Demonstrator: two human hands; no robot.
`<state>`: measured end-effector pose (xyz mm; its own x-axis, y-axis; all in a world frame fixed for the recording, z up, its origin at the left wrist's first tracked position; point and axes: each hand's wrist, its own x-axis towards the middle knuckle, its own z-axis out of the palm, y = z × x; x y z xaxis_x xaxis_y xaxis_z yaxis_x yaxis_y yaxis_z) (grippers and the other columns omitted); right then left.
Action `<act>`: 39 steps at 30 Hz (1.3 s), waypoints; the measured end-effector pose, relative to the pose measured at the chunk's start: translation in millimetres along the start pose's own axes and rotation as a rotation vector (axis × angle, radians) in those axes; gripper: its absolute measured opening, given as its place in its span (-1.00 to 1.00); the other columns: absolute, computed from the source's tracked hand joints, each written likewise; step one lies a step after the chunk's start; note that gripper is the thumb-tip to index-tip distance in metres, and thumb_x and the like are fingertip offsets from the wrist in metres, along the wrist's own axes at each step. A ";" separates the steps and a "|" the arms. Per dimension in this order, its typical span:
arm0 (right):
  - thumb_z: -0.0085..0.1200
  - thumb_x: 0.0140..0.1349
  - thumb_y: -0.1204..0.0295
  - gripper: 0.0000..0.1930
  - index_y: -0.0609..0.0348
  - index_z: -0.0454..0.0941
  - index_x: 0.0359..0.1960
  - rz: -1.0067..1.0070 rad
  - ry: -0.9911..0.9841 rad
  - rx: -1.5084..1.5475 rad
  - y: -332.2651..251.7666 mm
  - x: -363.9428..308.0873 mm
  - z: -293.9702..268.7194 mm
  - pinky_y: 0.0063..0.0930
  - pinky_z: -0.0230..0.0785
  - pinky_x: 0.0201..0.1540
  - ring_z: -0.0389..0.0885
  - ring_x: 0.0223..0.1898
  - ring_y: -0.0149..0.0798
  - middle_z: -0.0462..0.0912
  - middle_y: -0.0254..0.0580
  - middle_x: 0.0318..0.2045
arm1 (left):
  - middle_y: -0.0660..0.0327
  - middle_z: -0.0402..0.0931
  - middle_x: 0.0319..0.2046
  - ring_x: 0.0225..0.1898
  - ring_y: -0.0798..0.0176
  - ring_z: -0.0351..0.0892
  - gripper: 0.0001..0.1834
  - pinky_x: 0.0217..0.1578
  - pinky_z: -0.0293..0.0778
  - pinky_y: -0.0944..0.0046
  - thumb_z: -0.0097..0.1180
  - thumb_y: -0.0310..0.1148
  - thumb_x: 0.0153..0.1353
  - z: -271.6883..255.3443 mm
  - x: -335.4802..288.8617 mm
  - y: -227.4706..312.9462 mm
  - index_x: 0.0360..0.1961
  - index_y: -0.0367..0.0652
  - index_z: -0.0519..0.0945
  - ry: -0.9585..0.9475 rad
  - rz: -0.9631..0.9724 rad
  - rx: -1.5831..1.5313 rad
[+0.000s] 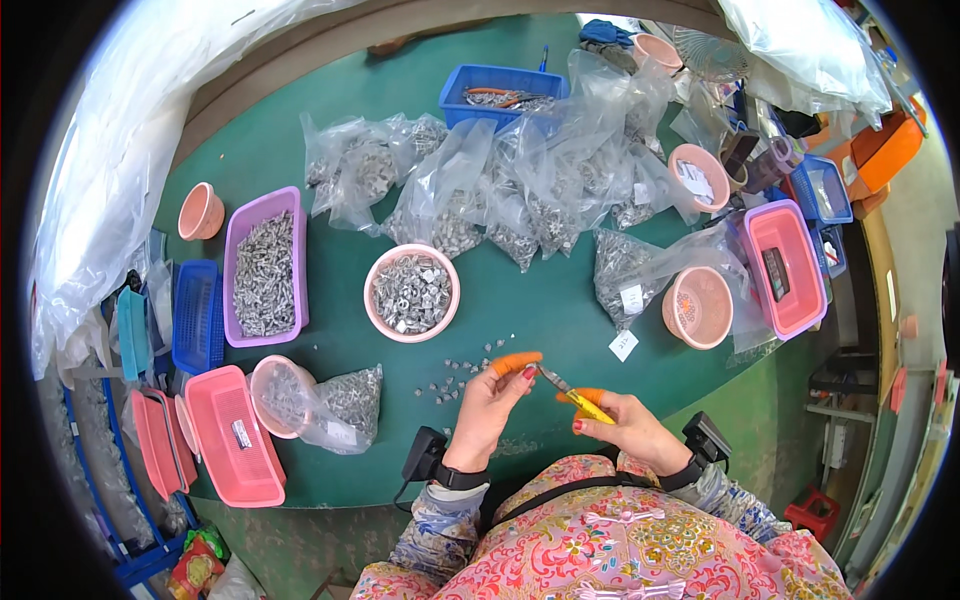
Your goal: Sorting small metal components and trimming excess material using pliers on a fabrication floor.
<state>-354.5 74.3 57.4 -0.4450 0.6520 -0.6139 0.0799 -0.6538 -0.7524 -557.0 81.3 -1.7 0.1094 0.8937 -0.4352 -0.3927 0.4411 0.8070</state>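
My right hand (635,428) grips a yellow-handled knife (587,402), its narrow metal blade pointing toward my other hand. Close to the blade's tip, my left hand (490,408) is pinched; whatever sits between its fingertips is too small to make out. Orange finger covers (517,362) are on fingers of both hands. Several small grey metal pieces (452,380) lie scattered on the green table (490,310), just left of and beyond my left hand. A pink round bowl (371,308) beyond them is filled with grey metal parts (412,294).
A purple basket (233,300) of metal parts stands left, near a pink basket (232,470) and a filled plastic bag (350,405). Several bags of parts (520,190) line the back, before a blue bin (452,98). At right are a pink bowl (722,315) and pink tub (800,300).
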 end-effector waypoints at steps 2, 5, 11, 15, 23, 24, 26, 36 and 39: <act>0.20 0.19 0.38 -0.52 0.30 0.42 0.13 -0.031 0.056 -0.164 5.9 1.8 -3.2 -0.58 0.35 -0.15 0.46 -0.19 -0.54 0.57 -0.35 -0.17 | 0.31 0.55 -0.26 -0.28 0.44 0.47 -0.78 -0.16 0.39 0.43 0.17 -0.41 0.21 0.6 -1.0 1.7 -0.14 -0.26 0.61 -0.021 0.031 0.039; 0.24 0.13 0.36 -0.52 0.28 0.47 0.07 -0.156 0.158 -0.340 27.6 6.7 -10.8 -0.53 0.39 -0.27 0.53 -0.35 -0.44 0.61 -0.20 -0.25 | 0.31 0.55 -0.28 -0.29 0.44 0.47 -0.80 -0.09 0.36 0.39 0.18 -0.38 0.21 0.1 -1.0 -0.5 -0.17 -0.24 0.63 -0.026 0.119 0.243; 0.27 0.05 0.40 -0.53 0.14 0.52 0.05 -0.326 0.314 -0.688 21.3 4.8 -7.8 -0.42 0.36 -0.42 0.48 -0.52 -0.15 0.54 -0.05 -0.40 | 0.20 0.57 -0.35 -0.29 0.28 0.50 -0.86 -0.01 0.33 0.25 0.23 -0.40 0.14 2.1 -2.5 -0.5 -0.29 -0.22 0.64 0.037 0.290 0.616; 0.26 0.04 0.43 -0.53 0.11 0.53 0.05 -0.270 0.324 -0.733 9.9 0.2 -1.3 -0.39 0.34 -0.46 0.46 -0.56 -0.18 0.50 -0.08 -0.47 | 0.14 0.53 -0.37 -0.27 0.11 0.50 -0.83 -0.21 0.38 0.24 0.28 -0.43 0.06 2.2 -3.6 -5.7 -0.33 -0.25 0.62 0.070 0.362 0.658; 0.26 0.05 0.43 -0.53 0.08 0.52 0.07 -0.345 0.356 -0.803 16.7 0.3 -2.5 -0.40 0.34 -0.48 0.43 -0.59 -0.22 0.50 -0.11 -0.47 | 0.17 0.56 -0.37 -0.25 0.19 0.49 -0.87 -0.11 0.35 0.26 0.25 -0.43 0.10 2.5 -6.7 -4.8 -0.33 -0.24 0.63 0.069 0.342 0.670; 0.26 0.05 0.43 -0.53 0.08 0.52 0.07 -0.345 0.350 -0.803 16.7 1.3 -3.4 -0.40 0.34 -0.48 0.43 -0.59 -0.22 0.50 -0.11 -0.47 | 0.16 0.56 -0.37 -0.25 0.19 0.49 -0.87 -0.11 0.35 0.26 0.25 -0.43 0.10 1.3 -7.9 -4.7 -0.33 -0.24 0.63 0.074 0.334 0.674; 0.30 0.04 0.38 -0.50 0.08 0.51 0.08 -0.229 0.246 -0.755 16.7 3.0 -7.7 -0.40 0.37 -0.43 0.47 -0.54 -0.21 0.54 -0.10 -0.42 | 0.16 0.55 -0.37 -0.25 0.19 0.49 -0.87 -0.12 0.35 0.27 0.25 -0.42 0.10 -3.4 -11.2 -11.0 -0.33 -0.23 0.64 0.068 0.266 0.594; 0.33 -0.03 0.28 -0.43 0.11 0.50 0.08 -0.193 0.233 -0.808 54.0 0.6 -34.2 -0.38 0.35 -0.39 0.46 -0.50 -0.22 0.53 -0.08 -0.40 | 0.11 0.44 -0.30 -0.21 -0.02 0.37 -0.81 -0.16 0.27 0.05 0.30 -0.37 -0.02 -79.3 5.9 -66.8 -0.35 -0.18 0.64 0.382 0.344 1.226; 0.33 -0.02 0.27 -0.43 0.12 0.50 0.08 -0.176 0.244 -0.825 52.9 1.3 -33.3 -0.37 0.35 -0.39 0.45 -0.51 -0.21 0.51 -0.08 -0.42 | 0.13 0.44 -0.21 -0.14 0.01 0.36 -0.76 -0.12 0.26 0.05 0.30 -0.37 -0.03 -83.4 19.2 -63.0 -0.28 -0.14 0.64 0.396 0.347 1.346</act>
<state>-321.2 53.3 8.9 -0.3161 0.8426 -0.4361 0.6894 -0.1117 -0.7157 -606.3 63.8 -94.3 -0.1538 0.9872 -0.0431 0.8195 0.1518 0.5526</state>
